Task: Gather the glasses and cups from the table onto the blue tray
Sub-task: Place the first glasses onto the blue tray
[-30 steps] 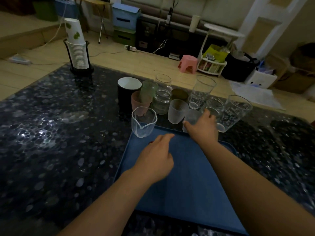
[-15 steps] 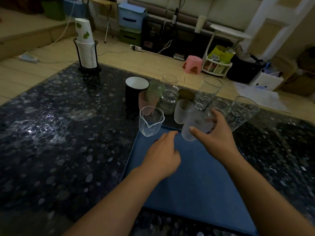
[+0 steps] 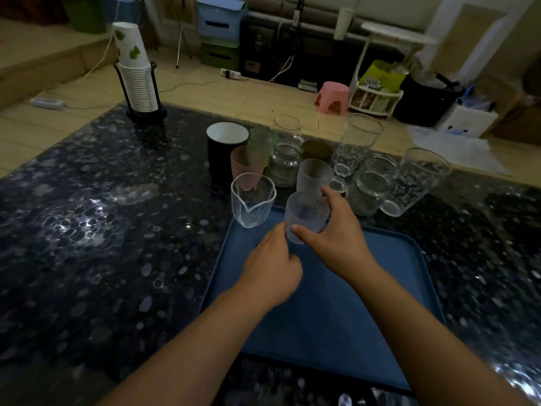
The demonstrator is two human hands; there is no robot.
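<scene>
The blue tray (image 3: 336,317) lies on the dark pebble-patterned table (image 3: 87,244) in front of me. My right hand (image 3: 336,238) grips a small frosted glass (image 3: 306,212) above the tray's far left part. My left hand (image 3: 272,268) is just below it, fingertips touching the glass's base. A clear spouted glass (image 3: 253,200) stands at the tray's far left corner. Behind it cluster a black cup (image 3: 225,148), a pink cup (image 3: 246,168), a green glass (image 3: 260,145), a frosted glass (image 3: 314,174), a jar (image 3: 285,164) and several clear tumblers (image 3: 415,180).
A stack of paper cups (image 3: 136,71) in a black holder stands at the table's far left. Beyond the table's far edge are a wooden floor, a pink stool (image 3: 333,96), a white rack and storage boxes.
My right hand has lifted the small frosted glass from the cluster and carried it left and nearer, over the tray. My left hand has risen to meet its base.
</scene>
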